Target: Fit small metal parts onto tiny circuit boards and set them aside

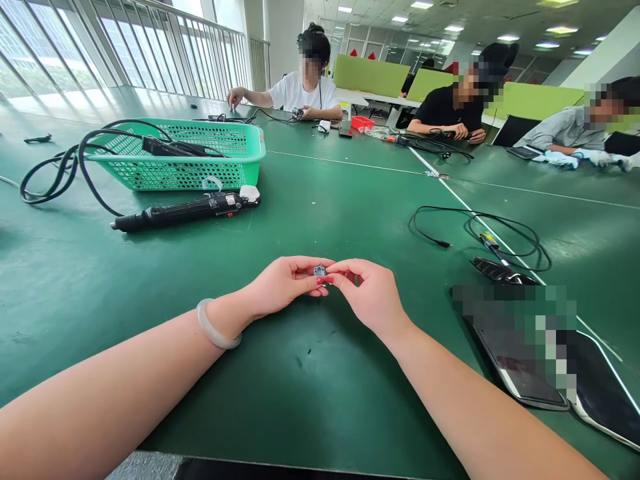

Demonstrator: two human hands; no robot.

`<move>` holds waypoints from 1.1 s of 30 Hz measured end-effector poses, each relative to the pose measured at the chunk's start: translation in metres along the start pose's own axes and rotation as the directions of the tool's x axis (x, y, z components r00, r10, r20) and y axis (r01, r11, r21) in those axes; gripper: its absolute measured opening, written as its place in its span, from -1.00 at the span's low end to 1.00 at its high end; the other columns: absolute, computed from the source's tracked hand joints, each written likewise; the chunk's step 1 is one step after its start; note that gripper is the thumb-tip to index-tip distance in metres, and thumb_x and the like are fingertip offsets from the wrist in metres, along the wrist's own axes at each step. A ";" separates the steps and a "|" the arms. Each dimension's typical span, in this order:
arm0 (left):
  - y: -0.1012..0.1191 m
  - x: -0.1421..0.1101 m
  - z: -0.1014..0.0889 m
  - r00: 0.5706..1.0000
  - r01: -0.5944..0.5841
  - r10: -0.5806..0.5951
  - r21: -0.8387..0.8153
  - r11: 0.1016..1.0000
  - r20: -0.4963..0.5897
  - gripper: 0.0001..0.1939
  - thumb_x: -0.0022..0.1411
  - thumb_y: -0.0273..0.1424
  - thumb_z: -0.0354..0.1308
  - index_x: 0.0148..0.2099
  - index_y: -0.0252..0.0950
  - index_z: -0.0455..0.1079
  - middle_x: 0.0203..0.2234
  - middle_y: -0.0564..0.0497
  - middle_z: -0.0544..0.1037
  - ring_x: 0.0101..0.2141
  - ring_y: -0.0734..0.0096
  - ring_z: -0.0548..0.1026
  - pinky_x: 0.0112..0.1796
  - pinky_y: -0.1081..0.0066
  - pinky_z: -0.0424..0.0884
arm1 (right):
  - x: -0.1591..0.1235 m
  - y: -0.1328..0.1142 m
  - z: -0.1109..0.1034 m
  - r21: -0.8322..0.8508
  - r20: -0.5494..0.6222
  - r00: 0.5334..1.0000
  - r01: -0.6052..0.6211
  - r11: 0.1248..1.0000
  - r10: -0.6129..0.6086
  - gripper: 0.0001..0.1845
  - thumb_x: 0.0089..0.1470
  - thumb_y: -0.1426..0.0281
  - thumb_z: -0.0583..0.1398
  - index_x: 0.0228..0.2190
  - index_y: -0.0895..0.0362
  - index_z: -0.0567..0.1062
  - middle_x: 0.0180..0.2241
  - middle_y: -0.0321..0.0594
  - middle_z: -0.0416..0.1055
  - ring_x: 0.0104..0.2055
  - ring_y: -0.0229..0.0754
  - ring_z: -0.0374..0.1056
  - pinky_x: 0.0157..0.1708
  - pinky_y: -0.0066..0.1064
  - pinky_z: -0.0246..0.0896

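Both hands meet over the middle of the green table (300,373). My left hand (284,285) is closed, its thumb and fingers pinching a small grey block-like part (319,270) with little slots on top. From the other side, my right hand (367,290) is closed too, thumb and forefinger pressed against the same part's right edge. The exact kind of part is too small to make out, and its lower side is hidden by the fingertips. A pale bangle (216,327) circles my left wrist.
A black electric screwdriver (185,210) lies in front of a green mesh basket (190,173) holding cabled tools. To the right are a coiled black cable (505,230), a dark phone-like device (520,360) and another dark, flat device (607,380). Several people sit across the table.
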State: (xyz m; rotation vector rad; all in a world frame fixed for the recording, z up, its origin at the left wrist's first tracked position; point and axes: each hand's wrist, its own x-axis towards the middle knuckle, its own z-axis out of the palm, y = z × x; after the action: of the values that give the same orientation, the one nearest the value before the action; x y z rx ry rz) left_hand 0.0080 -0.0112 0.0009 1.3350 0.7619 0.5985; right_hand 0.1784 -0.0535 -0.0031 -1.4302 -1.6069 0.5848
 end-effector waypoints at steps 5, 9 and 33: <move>0.001 0.000 0.001 1.000 0.015 -0.015 -0.014 1.000 0.001 -0.59 0.15 -0.41 0.18 0.07 -0.33 0.38 -0.22 -0.07 0.59 -0.33 0.49 0.54 -0.15 0.38 0.46 | 0.001 0.001 0.000 -0.040 0.001 0.998 0.061 0.997 -0.061 -0.86 0.02 0.36 0.19 -0.49 0.06 0.55 -0.47 -0.32 0.50 -0.48 -0.29 0.27 -0.45 -0.44 0.15; -0.002 0.000 -0.002 0.999 -0.028 0.028 -0.002 1.000 0.032 -0.52 0.10 -0.45 0.22 0.10 -0.29 0.36 -0.15 -0.04 0.57 -0.22 0.42 0.54 -0.07 0.33 0.44 | 0.001 0.000 -0.001 -0.086 0.001 0.997 0.071 0.994 -0.072 -0.85 0.03 0.34 0.18 -0.50 0.07 0.54 -0.50 -0.32 0.48 -0.52 -0.30 0.22 -0.50 -0.44 0.11; -0.002 -0.002 -0.001 0.998 -0.056 0.063 0.246 0.968 -0.020 -0.52 0.09 -0.50 0.15 0.11 -0.24 0.38 -0.42 0.06 0.59 -0.31 0.38 0.57 -0.14 0.35 0.46 | 0.000 -0.003 0.000 -0.099 0.007 0.997 0.077 0.992 -0.076 -0.85 0.00 0.39 0.21 -0.57 0.07 0.50 -0.53 -0.33 0.42 -0.50 -0.30 0.21 -0.48 -0.44 0.12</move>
State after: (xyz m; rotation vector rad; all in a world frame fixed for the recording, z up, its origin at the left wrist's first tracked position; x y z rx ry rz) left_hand 0.0056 -0.0127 -0.0011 1.5844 0.8413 0.5846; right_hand 0.1769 -0.0543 -0.0005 -1.4332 -1.7065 0.4689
